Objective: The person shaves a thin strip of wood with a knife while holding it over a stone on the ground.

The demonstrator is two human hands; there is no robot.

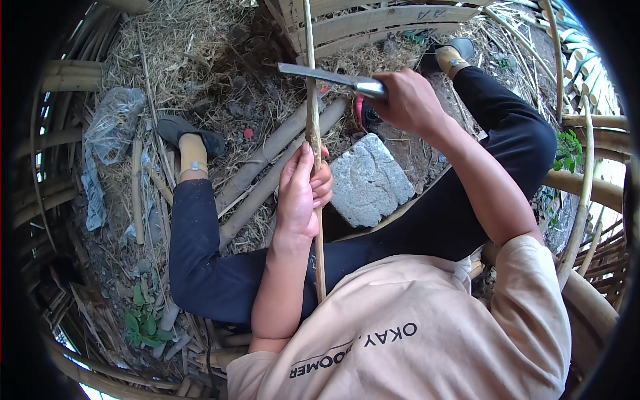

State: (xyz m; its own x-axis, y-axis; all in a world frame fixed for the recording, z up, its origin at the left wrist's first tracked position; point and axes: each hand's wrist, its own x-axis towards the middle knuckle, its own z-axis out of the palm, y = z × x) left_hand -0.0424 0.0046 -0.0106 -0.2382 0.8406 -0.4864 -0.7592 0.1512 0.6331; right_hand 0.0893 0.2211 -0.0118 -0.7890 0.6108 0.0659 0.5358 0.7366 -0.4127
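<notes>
From my remote seat I watch the left grip [305, 190] wrapped around a slim wooden stick [313, 127], thumb pointing up along it and fingers curled in from the right. The stick stands nearly upright in my view, running from the top edge down past the left forearm to end by the beige shirt [407, 327]. My right grip [411, 100] is closed on the handle of a knife [327, 77], higher up and to the right. Its blade points left and crosses the stick above the left grip; I cannot tell how deep the edge sits, if it touches at all. Below the knife I see a rough grey stone block [370, 180] between the legs in dark trousers [207, 260]. Just left of the stick, two thick poles [263, 160] lie slantwise on ground strewn with straw [173, 53]. A small red disc [248, 133] lies near them, and farther left I have a clear plastic bag [117, 120]. A pink-and-black object [362, 112] shows beside the right grip, partly hidden. At the top stands a slatted panel [373, 27].
</notes>
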